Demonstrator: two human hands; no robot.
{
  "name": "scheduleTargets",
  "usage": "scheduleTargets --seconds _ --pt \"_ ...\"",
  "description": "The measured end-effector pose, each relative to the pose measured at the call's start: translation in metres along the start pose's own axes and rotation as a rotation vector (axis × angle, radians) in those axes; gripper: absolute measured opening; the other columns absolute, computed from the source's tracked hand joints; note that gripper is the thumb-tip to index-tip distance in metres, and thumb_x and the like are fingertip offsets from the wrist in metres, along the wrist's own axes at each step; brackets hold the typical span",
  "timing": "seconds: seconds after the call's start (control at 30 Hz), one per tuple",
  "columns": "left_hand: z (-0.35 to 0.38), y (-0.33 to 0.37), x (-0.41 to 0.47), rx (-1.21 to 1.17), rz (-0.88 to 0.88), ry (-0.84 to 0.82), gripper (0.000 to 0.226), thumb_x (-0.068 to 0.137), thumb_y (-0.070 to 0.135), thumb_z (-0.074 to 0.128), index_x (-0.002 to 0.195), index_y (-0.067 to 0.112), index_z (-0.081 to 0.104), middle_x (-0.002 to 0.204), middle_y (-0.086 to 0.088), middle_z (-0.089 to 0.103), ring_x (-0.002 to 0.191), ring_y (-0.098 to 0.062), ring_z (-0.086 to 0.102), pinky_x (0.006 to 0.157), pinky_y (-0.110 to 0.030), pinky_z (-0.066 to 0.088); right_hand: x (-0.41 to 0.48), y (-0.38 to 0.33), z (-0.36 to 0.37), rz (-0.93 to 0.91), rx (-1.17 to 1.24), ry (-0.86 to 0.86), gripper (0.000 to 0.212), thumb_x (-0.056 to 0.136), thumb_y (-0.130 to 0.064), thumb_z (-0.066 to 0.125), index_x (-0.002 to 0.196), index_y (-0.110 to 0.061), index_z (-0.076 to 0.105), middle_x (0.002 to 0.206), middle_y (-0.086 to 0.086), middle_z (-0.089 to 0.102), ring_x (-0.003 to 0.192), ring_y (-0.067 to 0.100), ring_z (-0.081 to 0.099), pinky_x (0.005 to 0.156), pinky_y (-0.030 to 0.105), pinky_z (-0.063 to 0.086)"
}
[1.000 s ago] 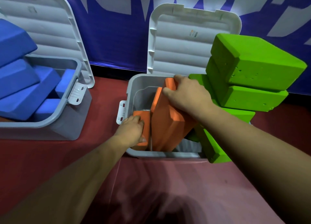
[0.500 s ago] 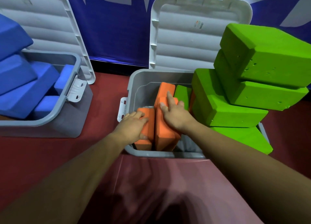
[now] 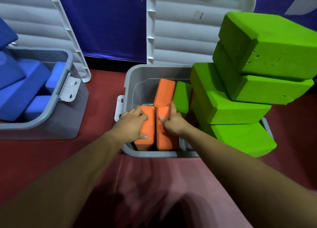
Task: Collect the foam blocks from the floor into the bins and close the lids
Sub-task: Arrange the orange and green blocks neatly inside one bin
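Head view: left hand (image 3: 131,125) and right hand (image 3: 172,124), fingers curled round orange foam blocks (image 3: 149,125), pack the bin (image 3: 159,154); 3 o'clock green stack (image 3: 240,107) probably needs levelling.

The blue blocks (image 3: 18,90) and the left bin (image 3: 51,125) run off the left edge. The top green block (image 3: 274,44) runs off the right edge. The green pile (image 3: 228,107) hides the right side of the middle bin (image 3: 137,77). The sticker (image 3: 198,14) on its lid (image 3: 180,39) is too blurry to read.
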State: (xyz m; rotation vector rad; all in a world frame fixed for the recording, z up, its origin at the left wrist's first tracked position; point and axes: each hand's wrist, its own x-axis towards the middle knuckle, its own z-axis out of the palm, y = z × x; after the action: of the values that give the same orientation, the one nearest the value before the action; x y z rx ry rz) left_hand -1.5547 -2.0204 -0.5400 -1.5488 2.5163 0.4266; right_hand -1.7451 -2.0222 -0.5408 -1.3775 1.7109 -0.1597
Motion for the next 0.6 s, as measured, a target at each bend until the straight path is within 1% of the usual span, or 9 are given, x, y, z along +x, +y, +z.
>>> scheduleTargets --seconds 0.07,0.1,0.2,0.27,0.3,0.37,0.43,0.5,0.6 --pt "0.001 0.001 0.001 -0.003 -0.006 0.001 0.078 0.076 0.055 0.074 0.140 0.023 0.044 0.137 0.003 0.036 0.127 -0.017 0.038 0.106 -0.032 0.027 0.006 0.004 -0.002 -0.009 0.015 -0.053 0.091 0.100 -0.034 0.052 0.154 -0.026 -0.020 0.158 0.024 0.022 0.140 0.034 0.038 0.117 0.037 0.030" --pt "0.001 0.001 0.001 -0.004 -0.011 0.001 0.078 0.076 0.055 0.074 0.140 0.022 0.044 0.137 0.003 0.036 0.127 -0.017 0.038 0.107 -0.033 0.027 0.008 0.005 -0.001 -0.019 0.025 -0.049 0.091 0.099 -0.032 0.053 0.154 -0.027 -0.019 0.157 0.022 0.028 0.138 0.033 0.041 0.115 0.037 0.032" --pt "0.002 0.002 0.001 -0.005 -0.021 -0.004 0.079 0.077 0.054 0.074 0.142 0.021 0.043 0.137 0.002 0.036 0.128 -0.018 0.037 0.108 -0.035 0.028 0.005 0.006 0.004 -0.035 0.079 0.025 0.090 0.098 -0.030 0.056 0.156 -0.025 -0.013 0.152 0.019 0.039 0.134 0.033 0.046 0.113 0.037 0.035" --pt "0.002 0.002 -0.002 0.002 -0.026 -0.014 0.081 0.078 0.053 0.073 0.144 0.020 0.040 0.140 0.001 0.035 0.130 -0.019 0.036 0.109 -0.035 0.027 0.002 0.006 0.005 -0.016 0.128 0.040 0.092 0.098 -0.033 0.058 0.157 -0.016 -0.011 0.153 0.017 0.039 0.136 0.032 0.044 0.113 0.036 0.034" --pt "0.002 0.002 -0.003 0.005 -0.027 -0.018 0.082 0.079 0.053 0.073 0.146 0.020 0.038 0.141 0.001 0.034 0.131 -0.020 0.035 0.109 -0.035 0.027 0.000 0.007 0.004 -0.010 0.132 0.040 0.092 0.097 -0.035 0.058 0.157 -0.011 -0.008 0.152 0.016 0.040 0.137 0.031 0.044 0.113 0.035 0.034" --pt "0.002 0.003 -0.005 0.010 -0.034 -0.024 0.084 0.080 0.053 0.071 0.148 0.020 0.035 0.146 0.000 0.033 0.133 -0.020 0.034 0.110 -0.036 0.026 -0.004 0.007 0.004 -0.006 0.095 0.047 0.085 0.098 -0.037 0.057 0.154 -0.005 0.003 0.148 0.019 0.045 0.134 0.032 0.047 0.110 0.036 0.036" --pt "0.001 0.008 -0.008 -0.004 -0.054 -0.020 0.081 0.082 0.052 0.070 0.149 0.021 0.035 0.148 0.001 0.033 0.135 -0.020 0.034 0.109 -0.037 0.027 -0.012 0.003 0.003 0.019 0.016 0.063 0.080 0.099 -0.038 0.054 0.152 -0.001 0.007 0.145 0.023 0.047 0.132 0.036 0.047 0.106 0.036 0.038" --pt "-0.004 0.014 -0.010 -0.109 -0.090 0.001 0.071 0.085 0.048 0.068 0.144 0.021 0.042 0.145 0.000 0.039 0.133 -0.020 0.040 0.106 -0.038 0.031 -0.023 -0.006 -0.001 0.025 -0.106 0.102 0.074 0.100 -0.040 0.051 0.147 0.004 0.016 0.141 0.027 0.049 0.129 0.039 0.049 0.100 0.036 0.040" --pt "-0.025 0.024 -0.012 -0.369 -0.159 0.096 0.053 0.086 0.034 0.070 0.133 0.016 0.053 0.134 -0.005 0.053 0.121 -0.021 0.054 0.099 -0.034 0.043 -0.040 -0.027 -0.025 -0.122 -0.199 0.227 0.055 0.099 -0.040 0.051 0.130 0.003 0.037 0.129 0.030 0.054 0.122 0.042 0.053 0.096 0.040 0.042"
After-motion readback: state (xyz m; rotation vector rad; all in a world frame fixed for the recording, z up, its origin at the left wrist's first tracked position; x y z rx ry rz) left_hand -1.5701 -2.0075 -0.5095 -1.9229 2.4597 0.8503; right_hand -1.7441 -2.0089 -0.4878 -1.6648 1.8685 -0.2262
